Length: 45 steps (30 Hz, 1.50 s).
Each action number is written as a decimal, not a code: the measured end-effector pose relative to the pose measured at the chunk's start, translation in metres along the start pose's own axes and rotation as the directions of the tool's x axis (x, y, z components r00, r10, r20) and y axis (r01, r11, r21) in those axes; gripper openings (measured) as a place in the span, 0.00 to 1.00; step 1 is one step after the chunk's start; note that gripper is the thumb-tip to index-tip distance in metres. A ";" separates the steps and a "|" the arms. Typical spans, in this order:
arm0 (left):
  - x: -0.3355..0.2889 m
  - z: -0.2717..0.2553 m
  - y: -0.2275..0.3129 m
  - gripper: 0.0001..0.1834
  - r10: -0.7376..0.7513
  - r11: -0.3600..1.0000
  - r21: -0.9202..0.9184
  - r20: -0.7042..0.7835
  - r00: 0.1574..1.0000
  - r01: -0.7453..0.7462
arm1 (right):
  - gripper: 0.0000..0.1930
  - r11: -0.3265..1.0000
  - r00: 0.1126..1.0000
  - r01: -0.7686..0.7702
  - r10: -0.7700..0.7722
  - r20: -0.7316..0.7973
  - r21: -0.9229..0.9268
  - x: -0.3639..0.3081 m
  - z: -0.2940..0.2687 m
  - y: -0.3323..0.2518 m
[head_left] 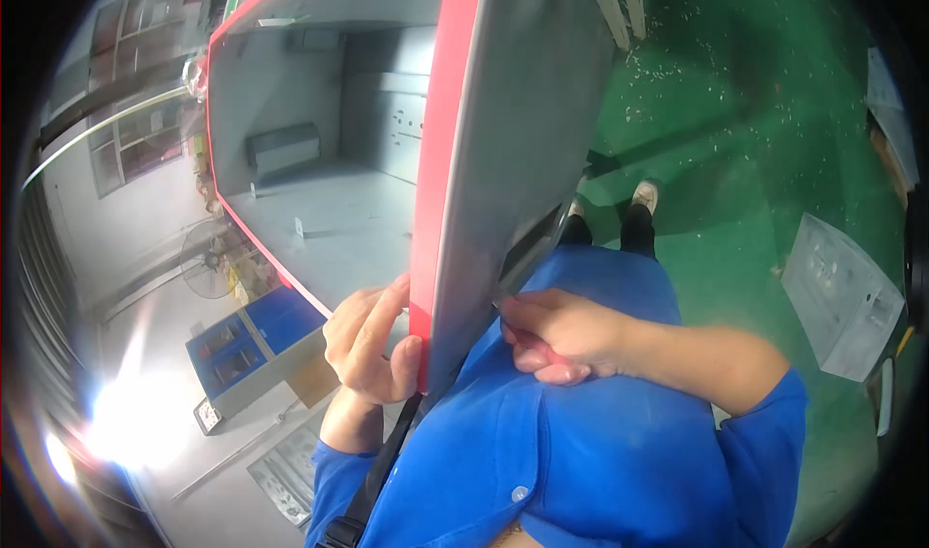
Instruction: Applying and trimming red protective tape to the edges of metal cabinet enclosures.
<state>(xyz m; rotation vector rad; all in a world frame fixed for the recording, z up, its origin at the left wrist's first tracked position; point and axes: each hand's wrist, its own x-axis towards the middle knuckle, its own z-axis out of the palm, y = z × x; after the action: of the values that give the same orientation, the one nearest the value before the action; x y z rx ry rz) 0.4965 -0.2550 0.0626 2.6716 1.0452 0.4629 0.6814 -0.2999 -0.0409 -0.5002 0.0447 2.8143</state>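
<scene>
A large grey metal cabinet (527, 113) with a red rim (447, 122) stands right in front of me, its open side facing left. Around the near end of that rim, my left hand (368, 343) is closed, thumb on the red face and fingers at the inner edge. My right hand (559, 337) is closed close to the cabinet's outer side, beside a dark slot (532, 248). Thumb and forefinger pinch together at a small dark tip, too small to name. Inside the cabinet are a grey box-shaped piece (284, 148) and a panel with holes (407, 120).
On the green floor (716, 113), dotted with pale scraps, a grey metal box (842, 296) lies at the right. To the left are a blue-and-grey cabinet (256, 330), a fan (206, 258) and a glaring light (145, 422). My shoes (645, 196) show beyond my blue shirt.
</scene>
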 end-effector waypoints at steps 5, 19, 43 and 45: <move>0.000 0.001 0.000 0.20 0.029 0.999 -0.015 -0.018 0.999 -0.029 | 0.17 0.999 0.999 -0.034 0.034 0.004 -0.025 0.004 -0.006 0.000; 0.002 0.000 -0.001 0.21 0.014 0.999 -0.035 -0.008 1.000 -0.015 | 0.13 0.997 0.999 -0.038 0.039 0.003 -0.072 0.005 -0.003 -0.005; 0.000 0.002 -0.002 0.21 0.002 1.000 -0.027 -0.017 1.000 -0.003 | 0.16 0.978 0.997 -0.081 0.079 -0.022 -0.190 0.005 -0.003 -0.009; 0.000 0.003 -0.002 0.21 0.002 1.000 -0.020 -0.028 1.000 -0.002 | 0.16 0.974 0.997 -0.075 0.070 -0.027 -0.215 0.005 -0.003 -0.010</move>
<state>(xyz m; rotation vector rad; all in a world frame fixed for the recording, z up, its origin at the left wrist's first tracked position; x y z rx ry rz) 0.4963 -0.2537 0.0591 2.6563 1.0397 0.5093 0.6810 -0.2890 -0.0456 -0.5852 -0.2469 2.9017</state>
